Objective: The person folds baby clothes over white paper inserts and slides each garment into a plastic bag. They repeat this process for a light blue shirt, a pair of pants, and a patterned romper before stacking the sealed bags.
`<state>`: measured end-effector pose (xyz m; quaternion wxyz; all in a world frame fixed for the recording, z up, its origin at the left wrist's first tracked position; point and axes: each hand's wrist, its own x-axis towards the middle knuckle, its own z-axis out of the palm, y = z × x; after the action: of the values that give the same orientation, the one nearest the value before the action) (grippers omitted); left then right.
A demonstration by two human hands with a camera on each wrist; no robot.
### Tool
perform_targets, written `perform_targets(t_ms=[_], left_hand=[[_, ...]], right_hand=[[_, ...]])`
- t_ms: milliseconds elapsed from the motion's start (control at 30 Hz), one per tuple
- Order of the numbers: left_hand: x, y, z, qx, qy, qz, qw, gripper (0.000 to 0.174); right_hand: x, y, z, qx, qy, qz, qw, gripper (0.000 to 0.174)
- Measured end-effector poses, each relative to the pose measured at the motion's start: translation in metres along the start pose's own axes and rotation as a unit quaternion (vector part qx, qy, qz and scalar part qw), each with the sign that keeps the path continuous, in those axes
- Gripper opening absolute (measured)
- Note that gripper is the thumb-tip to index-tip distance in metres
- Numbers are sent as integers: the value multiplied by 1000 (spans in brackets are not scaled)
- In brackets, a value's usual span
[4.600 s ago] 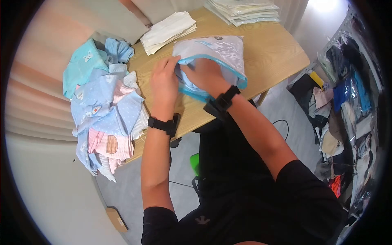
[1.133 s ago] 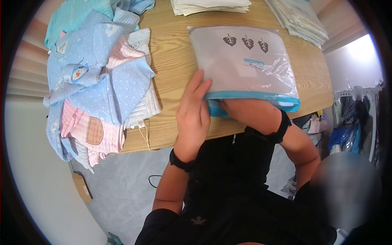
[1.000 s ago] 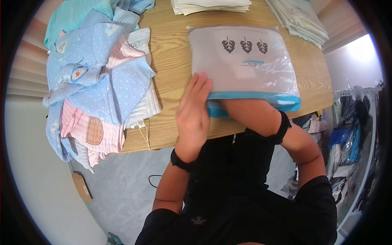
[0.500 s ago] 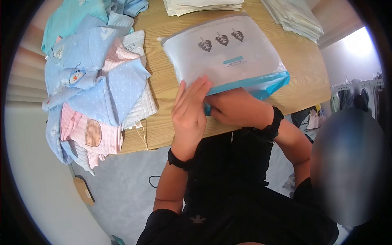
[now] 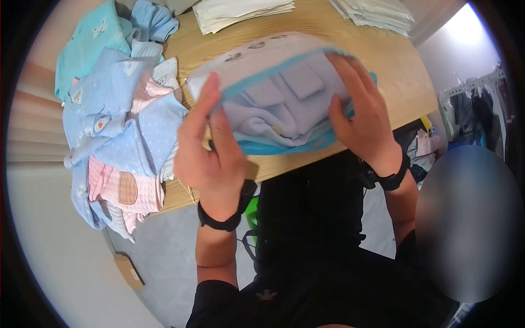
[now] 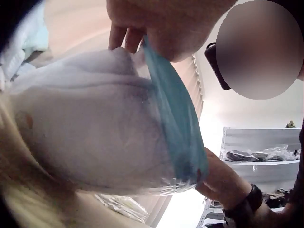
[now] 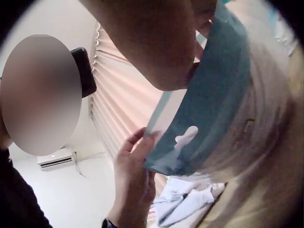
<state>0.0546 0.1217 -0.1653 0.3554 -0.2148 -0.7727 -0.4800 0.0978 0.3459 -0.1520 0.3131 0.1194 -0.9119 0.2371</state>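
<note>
A translucent zip bag (image 5: pixel 249 57) with a teal band along its mouth is tilted up over the wooden table, its mouth gaping toward me. Inside lies folded pale blue clothing (image 5: pixel 262 119). My left hand (image 5: pixel 210 150) pinches the left end of the mouth between thumb and fingers, as the right wrist view also shows. At the other end, my right hand (image 5: pixel 363 112) grips the rim, fingers over the far edge and thumb at the opening. A white zip slider (image 7: pixel 186 137) shows on the teal band in the right wrist view. The bag's underside is hidden from the head view.
A heap of baby clothes (image 5: pixel 120 117) in blue, pink and teal covers the table's left end. White flat packs (image 5: pixel 243 13) and another stack of bags (image 5: pixel 377 15) lie along the back. Shelving (image 5: pixel 476 104) stands at right, past the table (image 5: pixel 407 93).
The right hand has come out of the bag to its right rim. The bag has tipped from printed face up to mouth facing me, and the left hand has shifted left along the mouth.
</note>
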Motion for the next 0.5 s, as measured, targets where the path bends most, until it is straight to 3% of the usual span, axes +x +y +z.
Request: perform_targets(t_ms=[133,167,333,433,500], left_hand=[[26,13,4,-81,43,-43,995,19],[31,10,4,-63,25,-9,998,19],[35,15,1,-31,-24,-15,999,24],[30,21,-2,70,-118,38,990,36],[21,20,5,99,-184,92,974,48]], right_hand=[[20,-6,-24,-5,17,-56,998,60],[21,-7,-25,-15,15,-52,998,59],[21,-7,-25,-57,2,-48,997,54],[13,3,-16,7,-82,-7,997,46],[20,2,-6,-51,-297,113,947,38]])
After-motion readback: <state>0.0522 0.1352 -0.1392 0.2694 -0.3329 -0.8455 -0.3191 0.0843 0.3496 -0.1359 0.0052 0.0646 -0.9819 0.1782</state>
